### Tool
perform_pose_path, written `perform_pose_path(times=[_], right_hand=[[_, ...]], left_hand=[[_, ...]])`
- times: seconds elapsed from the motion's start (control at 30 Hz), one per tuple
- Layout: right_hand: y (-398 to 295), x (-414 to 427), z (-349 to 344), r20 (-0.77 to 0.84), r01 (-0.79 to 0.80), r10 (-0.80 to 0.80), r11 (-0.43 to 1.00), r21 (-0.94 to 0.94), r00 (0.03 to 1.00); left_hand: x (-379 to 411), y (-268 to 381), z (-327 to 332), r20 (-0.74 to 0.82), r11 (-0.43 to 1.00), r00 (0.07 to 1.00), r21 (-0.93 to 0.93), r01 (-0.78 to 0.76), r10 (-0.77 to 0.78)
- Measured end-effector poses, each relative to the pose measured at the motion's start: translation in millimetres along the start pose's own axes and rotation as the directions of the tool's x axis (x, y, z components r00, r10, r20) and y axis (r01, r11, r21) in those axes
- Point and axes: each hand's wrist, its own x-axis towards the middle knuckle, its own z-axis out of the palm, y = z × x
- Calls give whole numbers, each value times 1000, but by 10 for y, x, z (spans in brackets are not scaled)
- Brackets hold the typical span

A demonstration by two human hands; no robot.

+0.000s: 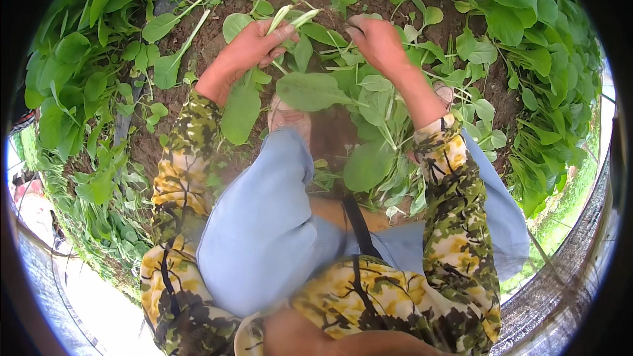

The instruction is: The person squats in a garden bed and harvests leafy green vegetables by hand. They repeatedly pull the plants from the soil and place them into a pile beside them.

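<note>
My left hand (254, 44) is shut on a few leafy green plants (304, 19), whose pale stem bases and thin roots point up and to the right. Broad leaves of the bunch (242, 111) hang below that hand. To the right, my right hand (378, 42) has its fingers curled in beside the root ends, over the soil. Whether a root or leaf is pinched in its fingertips cannot be made out. Under and between my hands lie loose pulled greens (381, 109), with leaves and stems crossing one another.
Dense rows of growing greens stand at the left (74, 74) and right (539, 59). Bare brown soil (217, 20) shows between them. My shoes (289, 118) stand among the plants, my bent knees close behind. Two pulled plants (170, 62) lie left of my left hand.
</note>
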Motion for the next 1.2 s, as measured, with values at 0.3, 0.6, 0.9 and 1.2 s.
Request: perform_pose_path(times=[0.3,0.6,0.9,1.2], right_hand=[[-269,36,79,128,-177,123,749,638,984],[-340,-3,307,196,-263,551,45,964,811],[78,5,136,173,-216,188,963,163,967],[-75,144,432,72,-47,7,819,571,997]], left_hand=[[71,-222,245,4,777,932,550,-306,363],[99,-160,361,45,725,976,662,-190,215],[231,449,-523,-173,268,872,962,50,458],[1778,897,-1033,12,-563,954,810,166,299]])
